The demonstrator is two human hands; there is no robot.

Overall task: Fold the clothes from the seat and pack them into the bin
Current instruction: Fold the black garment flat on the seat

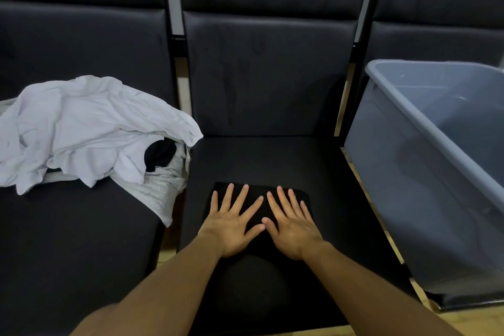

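I have both hands flat on the folded black garment (260, 196) that lies on the middle seat (335, 199): my left hand (231, 229) and my right hand (293, 230) sit side by side, fingers straight and spread, pressing down and grasping nothing, thumbs nearly touching. The fold looks finished to me, a compact dark rectangle near the front of the cushion, so I judge the next move is the lift into the grey bin (436, 161) standing on the seat to my right, whose inside looks bare where I can see it. The risk is in that lift: the cloth is black on a black seat, its edges are hard to make out, and if I scoop under only the top layers the bundle may fall open on the way across. The bin's near wall is high, so a low carry could catch the rim and undo the fold. On the left seat (68, 240) the crumpled white garment (81, 128) and a speckled grey piece (161, 194) under it wait unfolded, the grey one hanging over the seat's edge, where it may slide off.
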